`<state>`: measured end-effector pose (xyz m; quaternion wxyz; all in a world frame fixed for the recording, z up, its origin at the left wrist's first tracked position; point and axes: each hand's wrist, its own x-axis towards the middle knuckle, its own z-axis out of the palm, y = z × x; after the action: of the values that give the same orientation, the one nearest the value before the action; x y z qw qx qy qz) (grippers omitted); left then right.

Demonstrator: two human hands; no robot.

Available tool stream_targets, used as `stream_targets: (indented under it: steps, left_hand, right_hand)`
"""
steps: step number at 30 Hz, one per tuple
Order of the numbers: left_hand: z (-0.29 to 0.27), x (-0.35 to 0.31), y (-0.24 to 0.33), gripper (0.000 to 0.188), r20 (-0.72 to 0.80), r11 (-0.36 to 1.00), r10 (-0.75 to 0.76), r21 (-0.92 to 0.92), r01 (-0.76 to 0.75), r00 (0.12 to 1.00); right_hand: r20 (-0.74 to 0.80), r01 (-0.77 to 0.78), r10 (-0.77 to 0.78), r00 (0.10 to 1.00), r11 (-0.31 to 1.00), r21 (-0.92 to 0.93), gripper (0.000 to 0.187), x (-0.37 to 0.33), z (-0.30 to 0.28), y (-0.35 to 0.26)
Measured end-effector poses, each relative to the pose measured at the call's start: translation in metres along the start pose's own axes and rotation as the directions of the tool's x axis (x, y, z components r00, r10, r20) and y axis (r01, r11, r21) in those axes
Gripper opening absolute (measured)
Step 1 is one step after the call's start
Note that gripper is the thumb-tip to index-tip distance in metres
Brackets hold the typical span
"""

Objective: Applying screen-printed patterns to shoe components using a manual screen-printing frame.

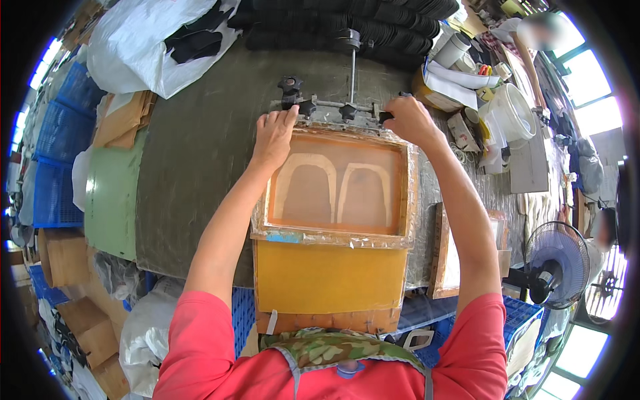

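A wooden screen-printing frame (327, 238) lies in front of me, its orange-edged mesh (338, 193) showing two pale U-shaped outlines. Along its far edge runs a metal hinge clamp (330, 115) with several black star knobs (348, 112). My left hand (272, 140) grips the frame's far left corner, fingers bent over it beside a knob. At the clamp's right end, my right hand (415, 123) has its fingers closed round a black clamp knob (386, 117). Under the frame's near side, a yellow board (330, 277) sticks out toward me.
A metal rod with a round weight (349, 40) rises behind the clamp. Stacked black pieces (333, 27) and a white plastic bag (143, 47) sit at the back. Right are a white bucket (512, 113), another frame (440, 253) and a fan (557, 263). Blue crates (60, 193) stand left.
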<state>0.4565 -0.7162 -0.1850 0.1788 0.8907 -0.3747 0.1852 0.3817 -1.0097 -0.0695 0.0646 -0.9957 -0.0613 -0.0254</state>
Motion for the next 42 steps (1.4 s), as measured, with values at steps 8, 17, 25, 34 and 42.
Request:
stream_targets:
  steps: [8, 17, 25, 34, 42]
  left_hand:
    - [-0.003, -0.001, -0.005, 0.061, -0.020, 1.000, -0.011, -0.008, 0.011, 1.000]
    - [-0.003, -0.010, -0.012, 0.062, 0.019, 0.998, -0.030, 0.049, 0.029, 0.999]
    - [-0.003, -0.008, -0.007, 0.062, 0.017, 0.998, -0.020, 0.056, 0.019, 1.000]
    - [-0.006, -0.005, -0.006, 0.051, -0.012, 0.998, 0.010, 0.066, -0.009, 1.000]
    - [0.004, 0.005, 0.005, 0.048, -0.029, 0.996, 0.031, 0.082, -0.028, 0.999]
  right_hand:
    - [-0.303, 0.145, -0.141, 0.942, 0.989, -0.011, 0.042, -0.004, -0.003, -0.001]
    - [0.164, -0.292, 0.314, 0.935, 0.946, -0.143, 0.041, 0.013, -0.025, -0.026]
    - [0.091, -0.222, 0.231, 0.969, 0.971, -0.093, 0.057, 0.004, -0.013, -0.019]
    - [0.041, -0.097, 0.102, 0.994, 0.989, -0.112, 0.050, 0.001, -0.006, -0.011]
    - [-0.198, 0.188, -0.161, 0.967, 0.973, 0.131, 0.051, 0.003, 0.009, 0.025]
